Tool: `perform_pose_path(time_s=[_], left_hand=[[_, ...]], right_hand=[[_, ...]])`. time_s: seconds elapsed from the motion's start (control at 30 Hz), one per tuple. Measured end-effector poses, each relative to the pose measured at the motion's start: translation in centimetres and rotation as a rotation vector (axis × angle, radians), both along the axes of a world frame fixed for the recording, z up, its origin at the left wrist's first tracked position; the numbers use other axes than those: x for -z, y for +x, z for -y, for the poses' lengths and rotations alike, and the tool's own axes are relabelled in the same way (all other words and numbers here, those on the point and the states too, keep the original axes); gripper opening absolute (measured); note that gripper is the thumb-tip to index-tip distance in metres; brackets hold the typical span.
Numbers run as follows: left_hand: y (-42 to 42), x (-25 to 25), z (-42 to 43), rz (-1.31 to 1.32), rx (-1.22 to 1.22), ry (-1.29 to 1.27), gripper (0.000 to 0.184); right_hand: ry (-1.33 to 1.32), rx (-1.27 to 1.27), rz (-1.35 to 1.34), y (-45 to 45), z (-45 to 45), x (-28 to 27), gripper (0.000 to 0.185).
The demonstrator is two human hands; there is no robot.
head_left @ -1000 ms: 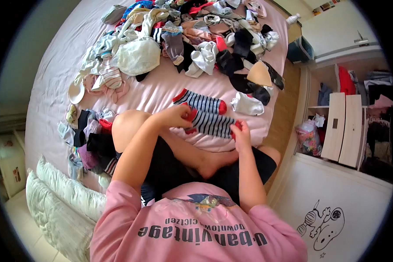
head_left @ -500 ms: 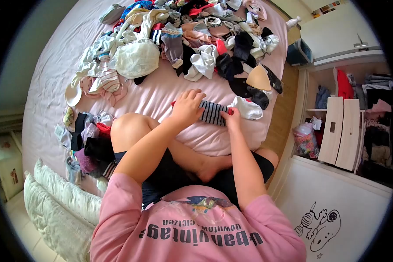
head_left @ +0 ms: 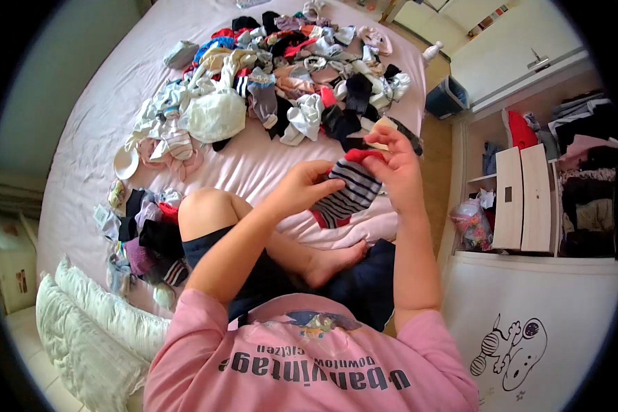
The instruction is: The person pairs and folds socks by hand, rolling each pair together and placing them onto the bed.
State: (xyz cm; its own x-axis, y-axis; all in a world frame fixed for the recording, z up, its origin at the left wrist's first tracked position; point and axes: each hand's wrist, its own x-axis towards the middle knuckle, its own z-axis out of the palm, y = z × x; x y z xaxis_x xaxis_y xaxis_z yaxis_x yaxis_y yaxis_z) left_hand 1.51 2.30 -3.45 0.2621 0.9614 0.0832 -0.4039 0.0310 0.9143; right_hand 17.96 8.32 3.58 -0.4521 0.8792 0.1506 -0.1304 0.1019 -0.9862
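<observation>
A grey-and-black striped sock with red ends hangs between my two hands above the bed. My left hand pinches its left side, with the thumb lying over the stripes. At the red upper end, my right hand has its fingers closed on the fabric. Just beyond the sock is the near edge of a large heap of clothes, with a white garment and dark pieces in it. A beige cup-shaped piece is partly covered by my right fingers.
The clothes heap spreads over the far part of the pink-sheeted bed. A smaller pile of socks lies left of my knee. Pillows are at lower left. An open wardrobe and a blue bin stand to the right.
Both hands have lifted the striped sock from the sheet and turned it to a slant. My right hand has moved up and away to its red end. The view has shifted a little.
</observation>
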Motion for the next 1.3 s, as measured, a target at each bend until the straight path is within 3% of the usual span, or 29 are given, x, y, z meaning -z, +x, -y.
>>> perform_pose_path(time_s=[0.07,0.17,0.27,0.37,0.5,0.63,0.73,0.8,0.83,0.93,0.97,1.07,1.13,1.23,1.3], left_hand=[[0.6,-1.9,1.4,0.141,-0.141,-0.067,0.02],[1.0,-2.5,3.1,0.15,-0.198,-0.104,0.018],[1.2,-2.5,4.1,0.107,-0.18,-0.116,0.019],[1.4,-1.7,4.7,0.088,-0.179,-0.123,0.025],[0.9,-0.9,5.7,0.072,0.036,-0.29,0.036],[1.3,-3.4,7.0,0.492,0.065,-0.447,0.038],[0.9,-2.2,7.0,0.182,0.008,-0.417,0.033],[1.8,-1.7,7.2,0.192,-0.069,-0.39,0.022],[1.9,-1.1,7.2,0.19,-0.077,-0.34,0.022],[1.7,-1.3,7.6,0.153,-0.165,-0.258,0.024],[1.7,-1.8,7.7,0.11,-0.217,-0.215,0.025],[1.6,-1.8,7.6,-0.031,-0.301,-0.119,0.028],[1.6,-2.5,7.7,-0.126,-0.317,-0.07,0.028],[1.2,-1.5,7.0,-0.141,-0.366,0.041,0.029],[1.2,-1.5,7.2,-0.007,-0.326,-0.047,0.026]], right_hand=[[-0.227,0.102,-0.128,1.2,0.3,0.2,0.04],[-0.346,0.041,0.265,2.4,3.3,0.9,0.034],[-0.297,-0.177,0.092,2.2,4.2,2.4,0.037],[-0.111,-0.128,0.073,1.8,5.0,2.3,0.026],[0.308,-0.12,0.145,1.7,4.9,1.8,0.02],[0.532,-0.037,0.308,1.4,5.6,1.3,0.023],[0.597,-0.023,0.396,1.3,6.6,1.1,0.029],[0.584,-0.035,0.401,1.2,6.6,1.6,0.032],[0.612,-0.112,0.419,1.6,6.3,1.8,0.044],[-0.2,-0.203,-0.11,1.5,7.2,1.8,0.055],[-0.289,-0.294,-0.168,2.3,6.9,2.2,0.059],[-0.33,-0.324,-0.156,2.5,7.0,3.6,0.057],[-0.241,-0.271,-0.016,2.2,7.5,3.3,0.046],[-0.14,-0.182,0.036,1.6,7.6,3.2,0.034],[-0.107,-0.188,0.029,1.5,7.3,3.5,0.034]])
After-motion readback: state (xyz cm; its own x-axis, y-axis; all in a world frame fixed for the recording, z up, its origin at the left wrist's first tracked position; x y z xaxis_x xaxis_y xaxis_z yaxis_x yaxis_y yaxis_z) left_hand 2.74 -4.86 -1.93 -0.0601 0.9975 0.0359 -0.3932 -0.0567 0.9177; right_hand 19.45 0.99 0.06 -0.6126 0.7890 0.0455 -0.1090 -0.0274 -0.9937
